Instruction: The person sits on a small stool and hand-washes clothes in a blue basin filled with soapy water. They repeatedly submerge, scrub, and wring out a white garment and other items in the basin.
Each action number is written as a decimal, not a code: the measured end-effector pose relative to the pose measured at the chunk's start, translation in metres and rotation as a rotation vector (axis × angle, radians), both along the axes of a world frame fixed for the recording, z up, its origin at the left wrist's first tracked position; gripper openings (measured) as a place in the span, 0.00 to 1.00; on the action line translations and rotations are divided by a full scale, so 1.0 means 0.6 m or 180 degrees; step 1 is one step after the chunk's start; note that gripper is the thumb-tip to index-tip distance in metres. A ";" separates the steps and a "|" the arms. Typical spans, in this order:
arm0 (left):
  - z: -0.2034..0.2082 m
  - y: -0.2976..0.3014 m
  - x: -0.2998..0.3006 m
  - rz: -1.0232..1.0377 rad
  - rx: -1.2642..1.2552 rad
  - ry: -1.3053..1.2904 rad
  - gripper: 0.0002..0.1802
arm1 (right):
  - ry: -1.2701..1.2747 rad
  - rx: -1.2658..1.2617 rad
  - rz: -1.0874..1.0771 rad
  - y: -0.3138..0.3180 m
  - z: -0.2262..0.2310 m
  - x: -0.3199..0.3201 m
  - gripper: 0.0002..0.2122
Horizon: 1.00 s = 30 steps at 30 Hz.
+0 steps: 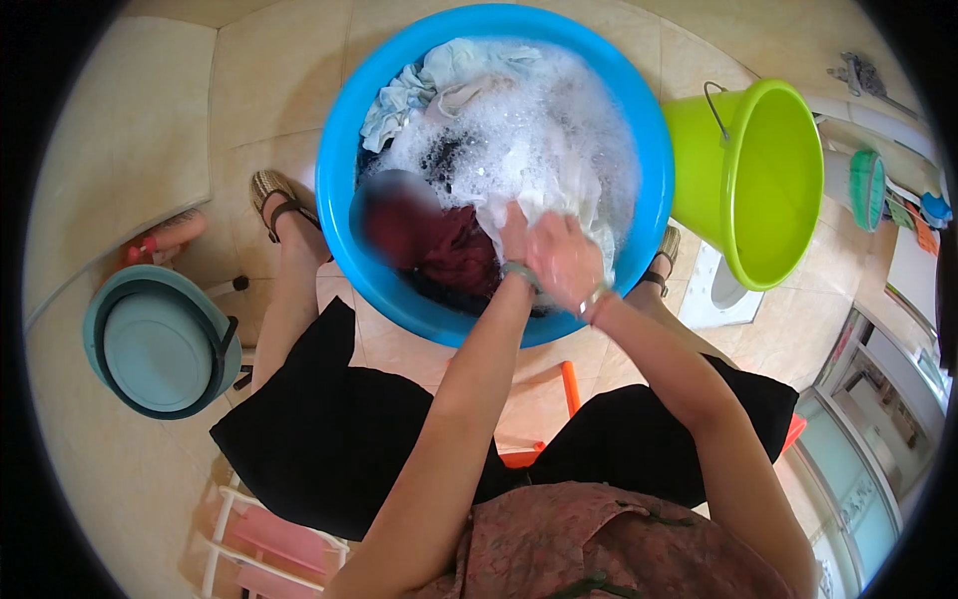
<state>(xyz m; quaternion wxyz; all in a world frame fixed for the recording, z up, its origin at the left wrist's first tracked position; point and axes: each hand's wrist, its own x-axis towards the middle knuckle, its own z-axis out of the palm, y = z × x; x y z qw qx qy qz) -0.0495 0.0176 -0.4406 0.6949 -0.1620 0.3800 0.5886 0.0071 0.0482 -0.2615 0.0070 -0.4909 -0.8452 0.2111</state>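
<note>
Both my hands are close together in the near right part of a large blue basin (656,170) full of suds and wet laundry. Soapy white cloth (591,212) is bunched at my fingers. My left hand (514,235) is closed on this cloth. Pressed up beside it, my right hand (566,258) also grips the cloth, slightly blurred. Dark red cloth (462,252) lies left of my hands, above darker fabric. Pale blue-green cloth (394,108) rises from the foam (519,100) at the far left. The submerged parts of the laundry are hidden.
A lime-green bucket (694,150) leans with its mouth to the right, against the basin. A grey-teal tub (158,344) stands at left. My feet flank the basin, and part of an orange stool (570,387) shows between my legs. A pink-and-white rack (274,544) is at lower left.
</note>
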 end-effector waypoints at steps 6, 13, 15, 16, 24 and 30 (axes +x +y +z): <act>0.023 -0.019 0.007 -0.1496 -0.0070 0.2921 0.27 | -0.0146 0.0043 -0.0417 -0.018 -0.039 0.010 0.04; 0.136 0.064 0.019 -0.0449 -0.1400 0.1266 0.31 | -0.1115 -0.0651 -0.0351 0.121 -0.128 -0.001 0.07; 0.132 0.062 0.016 -0.0397 -0.1267 0.1121 0.31 | -0.1091 -0.0469 -0.0515 0.115 -0.118 -0.005 0.07; 0.137 0.064 0.015 -0.0377 -0.1272 0.0913 0.31 | -0.1080 -0.0377 -0.0610 0.111 -0.112 -0.008 0.08; -0.015 -0.015 0.008 -0.1400 -0.0172 0.2710 0.22 | 0.0301 0.0115 -0.0299 -0.057 -0.021 0.012 0.09; 0.061 0.032 0.035 0.0255 -0.1213 0.0712 0.20 | -0.0857 -0.0081 -0.0664 0.119 -0.150 0.001 0.13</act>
